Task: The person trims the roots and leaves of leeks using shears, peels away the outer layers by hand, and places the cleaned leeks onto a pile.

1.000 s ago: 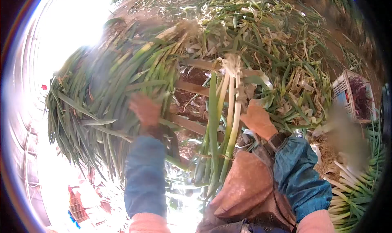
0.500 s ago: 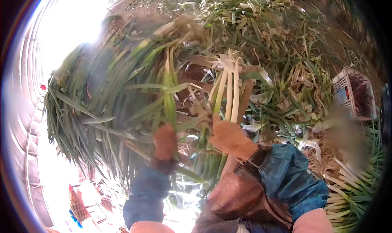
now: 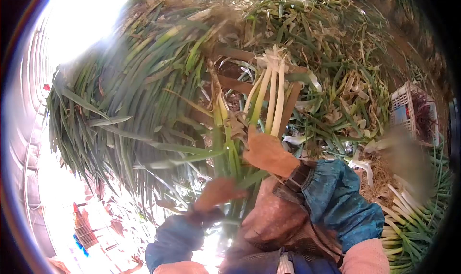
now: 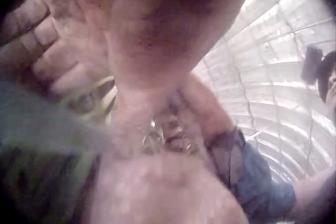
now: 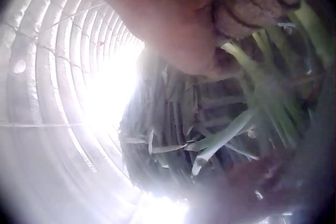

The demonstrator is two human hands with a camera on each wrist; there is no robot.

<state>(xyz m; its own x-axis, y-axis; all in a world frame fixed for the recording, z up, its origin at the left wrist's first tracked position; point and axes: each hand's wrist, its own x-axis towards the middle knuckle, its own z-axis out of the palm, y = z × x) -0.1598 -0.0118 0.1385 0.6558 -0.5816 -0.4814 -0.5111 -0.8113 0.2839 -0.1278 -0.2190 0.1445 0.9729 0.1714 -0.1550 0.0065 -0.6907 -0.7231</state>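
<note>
My right hand (image 3: 270, 153) grips a green onion (image 3: 219, 112) near its stem. Its curled fingers (image 5: 254, 4) show in the right wrist view, with green leaves fanning out below them. Beside it, several trimmed green onions (image 3: 272, 99) lie with pale stems and root ends pointing away from me, their leaves partly behind the right hand. My left hand (image 3: 216, 193), blurred, is low among the hanging leaves, left of the right hand. In the left wrist view its fingers (image 4: 58, 58) look loosely bent, with nothing plainly held.
A large heap of green onions (image 3: 129, 96) fills the left side. Wooden slats (image 3: 235, 85) lie beneath the stems. Peeled leaf waste (image 3: 336, 77) spreads behind and right. A plastic crate (image 3: 404, 108) stands far right, above a pile of cleaned onions (image 3: 398, 216).
My right hand has moved left, now gripping a green onion by the trimmed stems. My left hand went from the heap toward me and right, bringing an onion from the heap on the way.
</note>
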